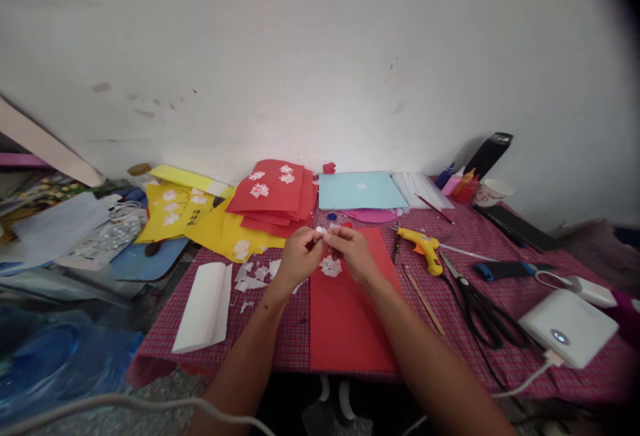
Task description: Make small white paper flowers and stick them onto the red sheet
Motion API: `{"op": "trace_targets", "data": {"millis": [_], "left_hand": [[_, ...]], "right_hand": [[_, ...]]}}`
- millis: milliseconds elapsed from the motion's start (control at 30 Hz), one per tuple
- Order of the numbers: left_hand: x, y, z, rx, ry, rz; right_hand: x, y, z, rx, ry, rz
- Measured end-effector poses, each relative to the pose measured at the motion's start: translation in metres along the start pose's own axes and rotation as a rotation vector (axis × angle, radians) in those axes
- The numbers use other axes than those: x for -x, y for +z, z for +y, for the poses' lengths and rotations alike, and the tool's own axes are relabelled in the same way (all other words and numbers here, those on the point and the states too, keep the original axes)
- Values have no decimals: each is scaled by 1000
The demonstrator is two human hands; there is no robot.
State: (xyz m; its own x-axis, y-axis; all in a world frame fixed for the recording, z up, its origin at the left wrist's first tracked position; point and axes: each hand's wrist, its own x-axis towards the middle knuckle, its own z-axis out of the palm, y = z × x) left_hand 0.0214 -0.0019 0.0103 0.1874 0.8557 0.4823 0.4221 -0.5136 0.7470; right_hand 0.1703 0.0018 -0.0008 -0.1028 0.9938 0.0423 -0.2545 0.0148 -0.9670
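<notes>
Both hands meet over the top part of a red sheet. My left hand and my right hand pinch a small white paper piece between their fingertips. Just below the fingers, a white paper flower lies on the red sheet, partly beside my right hand. White paper scraps are scattered left of my left hand, near a folded white paper.
Red cards with flowers and yellow sheets lie at the back left, a light blue sheet behind the hands. To the right are a yellow glue gun, black scissors, a white power bank and a paper cup.
</notes>
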Motion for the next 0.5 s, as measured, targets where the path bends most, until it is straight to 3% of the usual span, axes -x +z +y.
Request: {"op": "trace_targets", "data": {"millis": [500], "left_hand": [[1,2,-9,166,-179,44]], "right_hand": [[-4,0,2,44,28,64]]}}
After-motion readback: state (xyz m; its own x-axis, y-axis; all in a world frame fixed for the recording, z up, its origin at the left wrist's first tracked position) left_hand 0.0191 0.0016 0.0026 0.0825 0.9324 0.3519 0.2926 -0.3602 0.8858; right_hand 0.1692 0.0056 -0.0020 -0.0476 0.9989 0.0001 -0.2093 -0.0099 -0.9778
